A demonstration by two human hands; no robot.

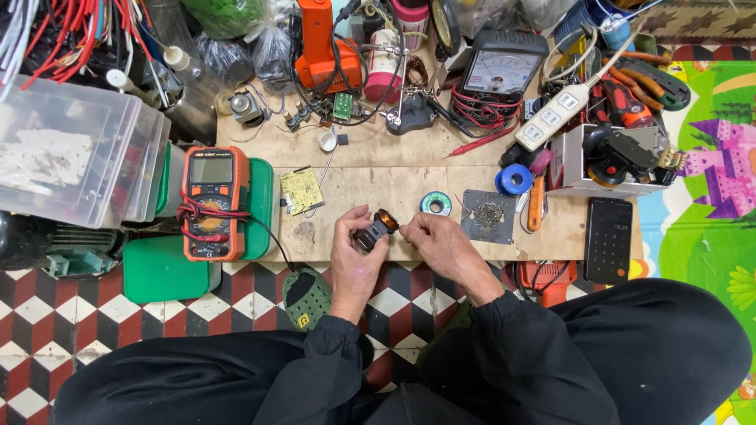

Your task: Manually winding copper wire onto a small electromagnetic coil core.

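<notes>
- A small dark cylindrical part with an amber end [375, 230] is held just above the near edge of the low wooden table [370, 149], between both hands.
- The left hand [352, 256] has its fingers [346, 224] wrapped closed around the part's dark body.
- The right hand [439, 240] pinches its fingers [406, 230] shut at the amber end, touching the part.
- Just beyond the hands lie a small yellow circuit board [302, 190], a spool of solder [435, 204] and a grey metal plate [488, 216].
- To the left, an orange multimeter [213, 211] rests on green boxes [169, 267]; well to the right, a dark phone [608, 240] lies flat.
- A white power strip [553, 116] lies at the table's far right.
</notes>
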